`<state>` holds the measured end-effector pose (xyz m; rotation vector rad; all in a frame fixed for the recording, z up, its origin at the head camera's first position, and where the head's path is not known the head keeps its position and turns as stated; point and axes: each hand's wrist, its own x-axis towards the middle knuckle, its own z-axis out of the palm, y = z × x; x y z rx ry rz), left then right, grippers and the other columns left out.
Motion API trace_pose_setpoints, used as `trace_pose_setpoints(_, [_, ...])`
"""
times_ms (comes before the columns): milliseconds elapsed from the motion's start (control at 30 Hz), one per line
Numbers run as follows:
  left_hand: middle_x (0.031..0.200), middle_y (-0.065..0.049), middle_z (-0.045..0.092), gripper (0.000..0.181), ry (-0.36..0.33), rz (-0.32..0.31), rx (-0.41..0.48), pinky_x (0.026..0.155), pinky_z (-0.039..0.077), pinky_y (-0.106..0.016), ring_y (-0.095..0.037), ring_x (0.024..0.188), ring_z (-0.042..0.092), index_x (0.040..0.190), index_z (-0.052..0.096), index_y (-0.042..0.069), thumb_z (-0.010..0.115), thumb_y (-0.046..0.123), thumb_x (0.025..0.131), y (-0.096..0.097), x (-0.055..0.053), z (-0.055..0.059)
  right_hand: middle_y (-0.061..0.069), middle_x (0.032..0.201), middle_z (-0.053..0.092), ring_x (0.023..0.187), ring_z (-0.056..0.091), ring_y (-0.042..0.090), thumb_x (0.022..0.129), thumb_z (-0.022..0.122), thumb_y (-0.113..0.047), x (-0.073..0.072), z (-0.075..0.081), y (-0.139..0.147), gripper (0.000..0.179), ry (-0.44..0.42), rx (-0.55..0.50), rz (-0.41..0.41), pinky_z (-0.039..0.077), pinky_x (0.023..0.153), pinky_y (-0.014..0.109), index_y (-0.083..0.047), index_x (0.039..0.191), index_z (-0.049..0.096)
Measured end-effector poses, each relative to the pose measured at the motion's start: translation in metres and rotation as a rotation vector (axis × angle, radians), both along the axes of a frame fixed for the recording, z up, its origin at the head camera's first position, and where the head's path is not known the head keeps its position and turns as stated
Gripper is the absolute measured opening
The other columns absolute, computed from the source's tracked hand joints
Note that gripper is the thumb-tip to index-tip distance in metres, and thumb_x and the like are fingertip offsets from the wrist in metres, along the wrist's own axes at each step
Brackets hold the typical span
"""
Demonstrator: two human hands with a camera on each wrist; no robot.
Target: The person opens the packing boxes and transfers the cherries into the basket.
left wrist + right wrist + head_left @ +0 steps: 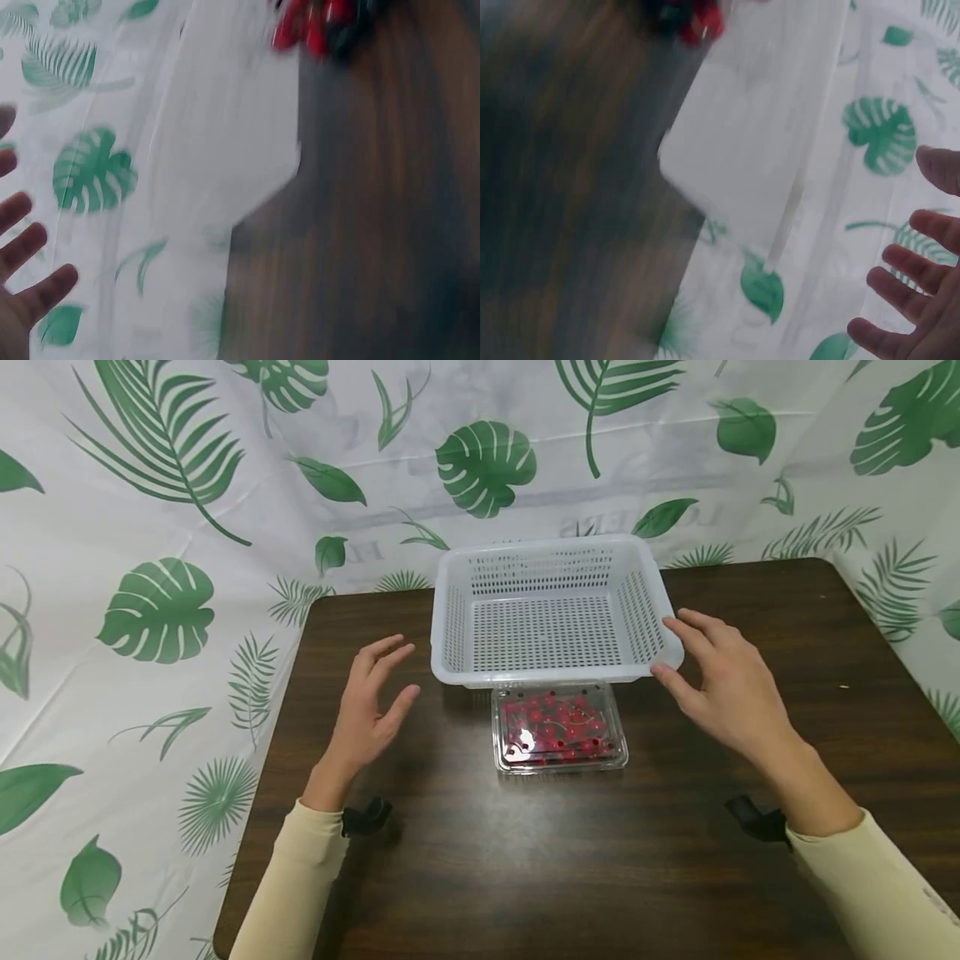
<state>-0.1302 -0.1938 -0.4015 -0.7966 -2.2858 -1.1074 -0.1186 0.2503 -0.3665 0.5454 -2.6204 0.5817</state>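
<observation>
A white slotted plastic basket stands at the far side of the table, its inside showing only its bare slotted floor. In front of it, close under its near rim, lies a clear lidded box of red cherries. My left hand is held left of the basket and box, apart from both, fingers spread. At the basket's right rim my right hand has its fingers loosely extended, fingertips overlapping the rim in the head view. Both wrist views show spread fingers with nothing between them; the basket wall is blurred there.
The dark wood table has its left edge near my left forearm. A white curtain printed with green leaves hangs behind the table and along its sides. Each wrist wears a black strap mount.
</observation>
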Motion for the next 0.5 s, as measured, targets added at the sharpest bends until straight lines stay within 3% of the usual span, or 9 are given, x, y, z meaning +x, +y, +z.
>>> trace_pose_setpoints(67, [0.135,-0.019,0.051,0.038,0.019,-0.003,0.115,0.098,0.040,-0.045,-0.031,0.125,0.046,0.128,0.059,-0.002,0.064,0.008,0.091,0.015,0.010,0.003,0.020,0.140,0.050,0.120,0.049,0.045,0.080,0.080,-0.018,0.008,-0.002,-0.009,0.061,0.013,-0.042,0.000,0.037,0.090,0.063,-0.004,0.135,0.057])
trace_pose_setpoints(133, [0.125,-0.021,0.056,0.033,-0.007,-0.009,0.225,0.090,0.047,-0.040,-0.032,0.117,0.052,0.119,0.063,-0.006,0.064,-0.005,0.086,0.030,0.022,0.008,0.018,0.135,0.053,0.118,0.051,0.042,0.080,0.080,-0.017,0.017,-0.005,-0.018,0.056,0.010,-0.078,0.003,0.040,0.087,0.061,-0.004,0.131,0.060])
trace_pose_setpoints(233, [0.111,-0.023,0.061,0.025,-0.139,-0.029,0.314,0.077,0.053,-0.034,-0.035,0.103,0.059,0.109,0.064,-0.010,0.062,-0.013,0.085,0.048,0.036,0.012,0.012,0.124,0.060,0.104,0.057,0.033,0.082,0.079,-0.018,0.031,-0.009,-0.032,0.041,-0.024,-0.102,-0.004,0.046,0.077,0.053,-0.006,0.119,0.067])
trace_pose_setpoints(300, [0.107,-0.022,0.062,0.022,-0.272,-0.047,0.317,0.073,0.055,-0.036,-0.036,0.098,0.061,0.108,0.065,-0.009,0.062,-0.012,0.087,0.057,0.042,0.009,0.008,0.116,0.062,0.092,0.059,0.027,0.084,0.078,-0.022,0.040,-0.012,-0.040,0.032,-0.088,-0.092,-0.008,0.048,0.068,0.048,-0.008,0.112,0.069])
trace_pose_setpoints(400, [0.110,-0.023,0.061,0.023,-0.452,-0.053,0.262,0.071,0.056,-0.042,-0.039,0.099,0.062,0.113,0.064,-0.006,0.063,-0.007,0.090,0.066,0.043,-0.004,0.009,0.116,0.061,0.090,0.059,0.026,0.089,0.073,-0.030,0.052,-0.018,-0.051,0.033,-0.251,-0.050,-0.029,0.050,0.064,0.048,-0.010,0.114,0.069])
trace_pose_setpoints(500, [0.119,-0.027,0.058,0.030,-0.576,-0.051,0.238,0.072,0.055,-0.047,-0.042,0.103,0.061,0.122,0.059,-0.007,0.062,-0.004,0.092,0.074,0.042,-0.014,0.016,0.125,0.057,0.107,0.057,0.036,0.091,0.070,-0.037,0.061,-0.026,-0.060,0.048,-0.408,-0.009,-0.075,0.051,0.069,0.058,-0.008,0.128,0.062])
